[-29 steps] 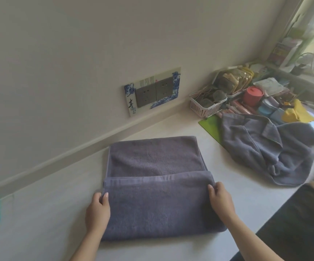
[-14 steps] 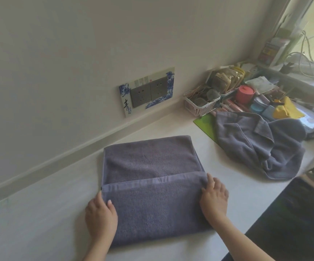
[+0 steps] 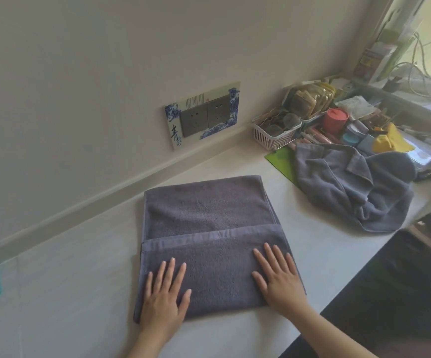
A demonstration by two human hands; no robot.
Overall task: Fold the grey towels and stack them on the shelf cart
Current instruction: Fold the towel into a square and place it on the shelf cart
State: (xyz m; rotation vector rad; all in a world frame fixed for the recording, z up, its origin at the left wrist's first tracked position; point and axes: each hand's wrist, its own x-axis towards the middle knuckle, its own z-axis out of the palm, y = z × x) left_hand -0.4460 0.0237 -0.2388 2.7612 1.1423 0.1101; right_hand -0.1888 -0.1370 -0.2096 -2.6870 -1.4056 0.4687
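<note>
With our left hand [image 3: 163,297] and right hand [image 3: 277,277] flat and open on the folded towel [image 3: 209,228], we judged it soft, best gripped at near corners.

Clutter I see along the wall and the desk's far end

On my pale desk [image 3: 67,293]: a white basket [image 3: 273,134], a red cup [image 3: 336,120], a yellow cloth [image 3: 390,139] and a green mat [image 3: 281,161]. A blue-patterned socket plate [image 3: 204,116] sits on the wall.
</note>
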